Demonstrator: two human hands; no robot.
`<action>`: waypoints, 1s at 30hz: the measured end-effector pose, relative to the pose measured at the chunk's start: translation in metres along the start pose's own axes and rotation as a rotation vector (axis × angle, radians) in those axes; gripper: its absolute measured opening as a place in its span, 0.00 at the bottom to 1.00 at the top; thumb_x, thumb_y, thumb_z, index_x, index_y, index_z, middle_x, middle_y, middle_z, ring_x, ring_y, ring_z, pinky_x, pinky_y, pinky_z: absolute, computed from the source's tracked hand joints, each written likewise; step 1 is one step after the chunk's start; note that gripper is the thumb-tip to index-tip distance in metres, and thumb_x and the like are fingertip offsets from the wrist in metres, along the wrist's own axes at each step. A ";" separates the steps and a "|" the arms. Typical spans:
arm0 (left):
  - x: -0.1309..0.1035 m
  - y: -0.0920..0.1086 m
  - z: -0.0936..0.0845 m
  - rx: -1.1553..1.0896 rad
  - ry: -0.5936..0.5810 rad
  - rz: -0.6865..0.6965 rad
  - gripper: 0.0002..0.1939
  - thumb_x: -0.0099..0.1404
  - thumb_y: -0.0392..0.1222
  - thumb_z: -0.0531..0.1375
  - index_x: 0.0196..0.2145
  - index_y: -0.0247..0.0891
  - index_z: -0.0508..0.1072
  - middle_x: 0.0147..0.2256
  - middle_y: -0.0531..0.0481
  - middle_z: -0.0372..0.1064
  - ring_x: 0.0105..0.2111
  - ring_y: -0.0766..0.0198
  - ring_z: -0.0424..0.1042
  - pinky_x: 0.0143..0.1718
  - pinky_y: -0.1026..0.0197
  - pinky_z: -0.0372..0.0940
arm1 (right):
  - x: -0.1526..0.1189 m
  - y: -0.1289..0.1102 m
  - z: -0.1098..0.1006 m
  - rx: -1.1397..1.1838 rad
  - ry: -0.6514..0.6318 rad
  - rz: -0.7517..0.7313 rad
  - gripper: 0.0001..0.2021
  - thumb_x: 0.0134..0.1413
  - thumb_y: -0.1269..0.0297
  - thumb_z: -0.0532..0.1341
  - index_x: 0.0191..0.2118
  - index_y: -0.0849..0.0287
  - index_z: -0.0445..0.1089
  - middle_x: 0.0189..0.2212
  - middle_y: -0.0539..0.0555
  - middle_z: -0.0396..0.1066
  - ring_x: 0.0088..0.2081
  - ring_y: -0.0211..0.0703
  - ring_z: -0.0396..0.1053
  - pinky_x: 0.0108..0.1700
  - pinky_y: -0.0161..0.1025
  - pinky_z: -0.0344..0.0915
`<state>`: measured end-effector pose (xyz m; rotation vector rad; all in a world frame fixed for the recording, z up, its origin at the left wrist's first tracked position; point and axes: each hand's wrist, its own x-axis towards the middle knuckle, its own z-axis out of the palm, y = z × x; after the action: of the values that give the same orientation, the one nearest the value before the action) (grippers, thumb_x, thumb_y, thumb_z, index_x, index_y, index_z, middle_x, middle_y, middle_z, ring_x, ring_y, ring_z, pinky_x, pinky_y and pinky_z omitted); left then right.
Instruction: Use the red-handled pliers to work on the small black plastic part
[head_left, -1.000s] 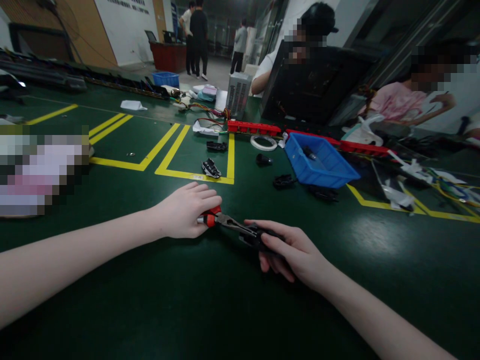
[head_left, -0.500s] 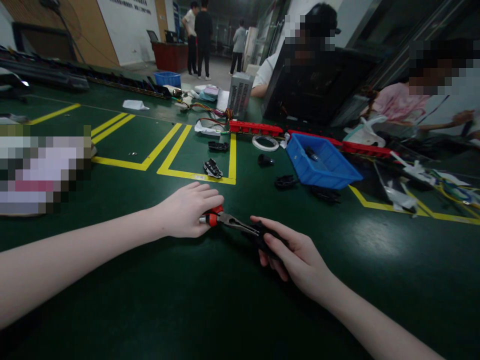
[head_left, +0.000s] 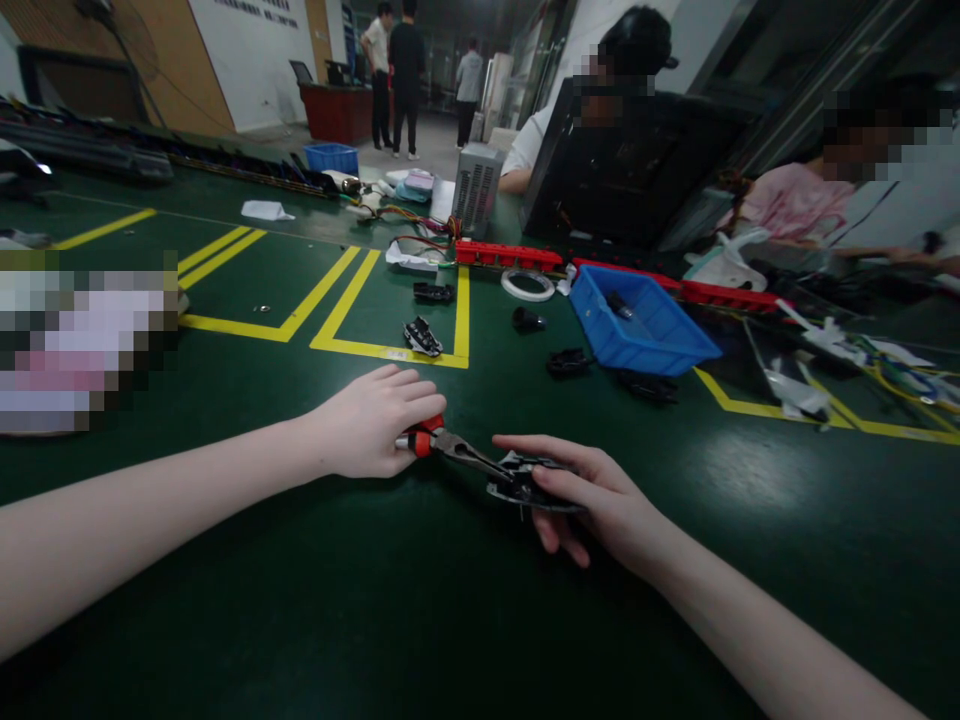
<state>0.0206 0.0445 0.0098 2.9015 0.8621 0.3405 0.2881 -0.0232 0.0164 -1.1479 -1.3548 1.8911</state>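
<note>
Pliers with red grips sit clenched in the left hand, their tips meeting a small black part that the right hand pinches between thumb and fingers, low over the green table. Beyond, more black parts lie inside yellow lines, near a blue bin and tape roll. Seated people work at the far edge.

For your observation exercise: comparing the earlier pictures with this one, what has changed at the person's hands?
The right hand has turned the small black part, so its flatter, shinier face now shows. The left hand keeps its grip on the red-handled pliers, tips at the part. The blue bin has not moved.
</note>
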 end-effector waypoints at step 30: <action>-0.001 0.005 -0.003 0.016 0.069 -0.022 0.13 0.60 0.37 0.57 0.44 0.36 0.69 0.43 0.45 0.70 0.45 0.54 0.68 0.50 0.51 0.62 | 0.001 0.001 0.000 -0.077 -0.041 -0.130 0.27 0.53 0.52 0.66 0.55 0.61 0.67 0.28 0.50 0.70 0.24 0.35 0.67 0.28 0.35 0.64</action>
<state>0.0215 0.0394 0.0132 2.9077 0.9103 0.4357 0.2879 -0.0228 0.0152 -1.0360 -1.4987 1.7925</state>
